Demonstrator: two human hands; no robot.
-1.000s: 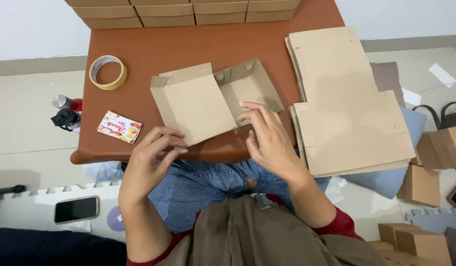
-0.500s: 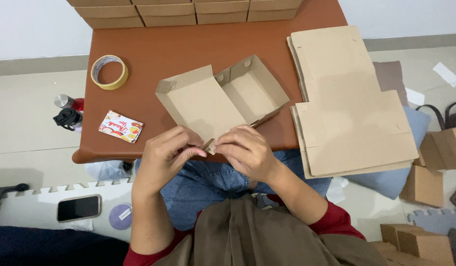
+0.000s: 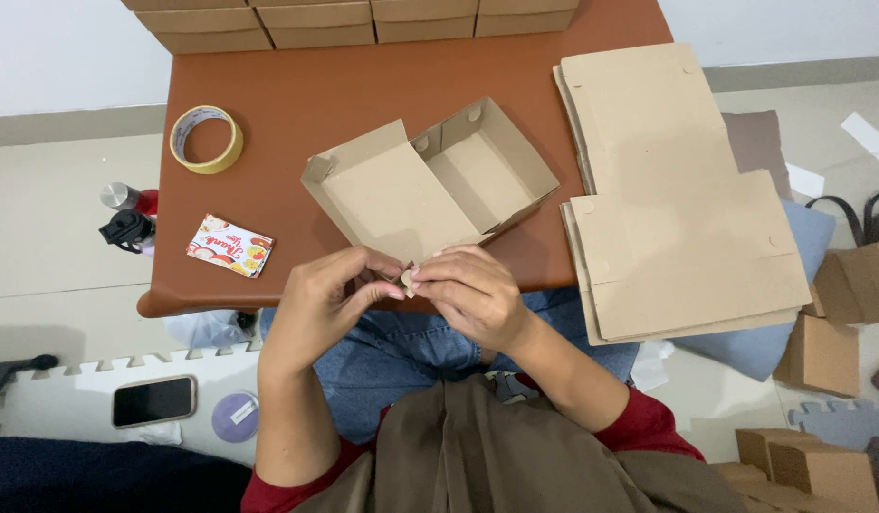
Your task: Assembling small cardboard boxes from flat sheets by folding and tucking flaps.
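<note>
The half-folded cardboard box (image 3: 430,185) lies open on the brown worktop (image 3: 297,85), its front flap hanging over the near edge, where both hands pinch a small tab at the flap's corner. A likely slip: pressed too hard or at an angle, the tab could crease or tear, or the light box could slide toward the edge, since nothing else pins it down. The left hand (image 3: 321,299) is curled narrow, thumb and forefinger closed on the tab; the right hand (image 3: 468,294) is likewise nearly closed, fingertips meeting it from the other side. A stack of flat cardboard blanks (image 3: 677,190) sits to the right, a tape roll (image 3: 206,140) to the left.
</note>
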